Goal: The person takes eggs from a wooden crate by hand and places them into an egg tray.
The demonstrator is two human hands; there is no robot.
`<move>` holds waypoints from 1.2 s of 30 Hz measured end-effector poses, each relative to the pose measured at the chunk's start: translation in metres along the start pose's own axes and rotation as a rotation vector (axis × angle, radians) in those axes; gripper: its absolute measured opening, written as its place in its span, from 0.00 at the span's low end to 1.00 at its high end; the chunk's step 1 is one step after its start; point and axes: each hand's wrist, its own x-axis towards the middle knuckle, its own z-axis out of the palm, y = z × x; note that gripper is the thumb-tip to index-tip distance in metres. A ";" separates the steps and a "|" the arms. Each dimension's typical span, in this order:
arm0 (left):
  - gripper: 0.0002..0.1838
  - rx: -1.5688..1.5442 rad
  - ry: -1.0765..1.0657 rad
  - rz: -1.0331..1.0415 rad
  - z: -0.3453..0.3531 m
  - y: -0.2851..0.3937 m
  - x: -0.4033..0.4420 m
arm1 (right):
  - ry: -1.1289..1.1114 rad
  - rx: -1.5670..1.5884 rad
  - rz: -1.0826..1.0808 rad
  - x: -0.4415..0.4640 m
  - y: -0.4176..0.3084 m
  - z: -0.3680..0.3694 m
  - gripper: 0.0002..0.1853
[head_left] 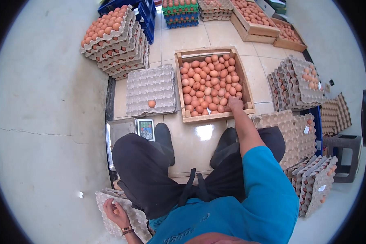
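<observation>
A wooden crate (245, 81) full of loose brown eggs (208, 82) stands on the tiles in front of my feet. My right hand (235, 103) reaches into its near right corner and touches the eggs there; the fingertips are hidden. At the lower left, my left hand (116, 212) is curled round what looks like an egg (117, 211), over a grey cardboard egg tray (103, 202). Left of the crate, a stack of trays (148, 87) has a single egg (151, 103) on top.
A scale (145, 129) lies beside my left foot. Egg-filled tray stacks stand at the back left (114, 40) and right (295, 83). More crates (254, 30) are at the back right. A grey stool (345, 142) and tilted trays (313, 179) are on the right.
</observation>
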 end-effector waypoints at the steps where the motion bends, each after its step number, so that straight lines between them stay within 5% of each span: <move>1: 0.12 -0.001 0.006 0.015 0.000 0.004 0.000 | -0.018 -0.025 0.004 0.012 0.004 0.008 0.37; 7: 0.12 -0.017 -0.004 -0.029 -0.004 0.009 -0.006 | -0.078 -0.163 -0.052 0.042 0.015 0.031 0.29; 9: 0.12 -0.013 -0.004 -0.029 -0.004 0.008 -0.008 | -0.062 -0.327 -0.228 0.080 0.033 0.063 0.39; 12: 0.12 -0.019 -0.003 -0.040 -0.004 0.010 -0.007 | -0.243 -0.518 -0.324 -0.016 -0.009 -0.024 0.37; 18: 0.12 -0.031 -0.017 -0.039 -0.003 0.014 -0.005 | -0.338 -0.492 -0.369 -0.013 -0.015 -0.037 0.40; 24: 0.12 -0.037 -0.010 -0.015 -0.003 0.022 -0.005 | -0.237 -0.023 -0.267 -0.038 -0.013 -0.057 0.33; 25: 0.12 -0.033 -0.005 -0.015 -0.005 0.022 -0.003 | -0.102 0.094 -0.277 0.024 0.010 -0.003 0.24; 28: 0.10 -0.053 0.027 -0.022 -0.008 0.025 0.011 | -0.132 0.490 -0.291 0.010 -0.014 -0.038 0.15; 33: 0.08 -0.182 0.145 0.204 0.014 0.069 0.074 | -0.883 1.442 -0.305 -0.044 -0.097 -0.099 0.19; 35: 0.08 -0.343 0.136 0.300 0.030 0.111 0.109 | -1.090 1.450 -0.432 -0.096 -0.136 -0.146 0.18; 36: 0.09 -0.452 0.105 0.337 0.037 0.141 0.124 | -1.207 1.492 -0.686 -0.114 -0.156 -0.157 0.17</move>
